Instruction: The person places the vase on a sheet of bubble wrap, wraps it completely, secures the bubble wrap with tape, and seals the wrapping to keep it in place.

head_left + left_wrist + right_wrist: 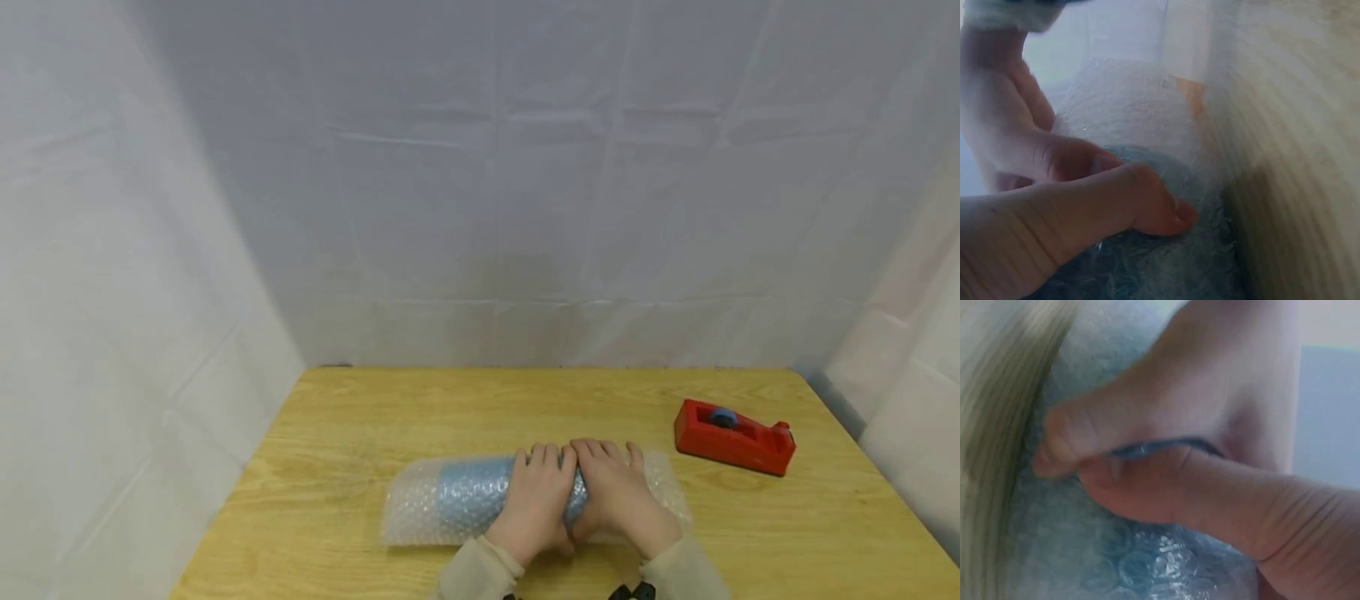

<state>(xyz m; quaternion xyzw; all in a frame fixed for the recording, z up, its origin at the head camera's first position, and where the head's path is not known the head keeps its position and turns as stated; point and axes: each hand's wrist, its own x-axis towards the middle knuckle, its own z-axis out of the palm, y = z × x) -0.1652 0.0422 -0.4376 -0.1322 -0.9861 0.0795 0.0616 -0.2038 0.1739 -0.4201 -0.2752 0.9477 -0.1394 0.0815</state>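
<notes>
A roll of clear bubble wrap (408, 504) lies sideways on the wooden table, with something light blue (472, 492) showing through its middle. My left hand (534, 504) grips it right of its centre, fingers over the top and thumb on the near side. Close beside it, my right hand (618, 500) holds the roll the same way. Both thumbs press the bubble wrap (1129, 106) low on the near face, the left thumb (1141, 203) overlapping the other in the left wrist view. The right thumb (1166, 481) lies against the left one in the right wrist view.
A red tape dispenser (731, 437) with a blue-cored roll (723, 417) stands at the back right of the table (322, 467). White sheeting (495, 208) hangs behind the table and along both sides.
</notes>
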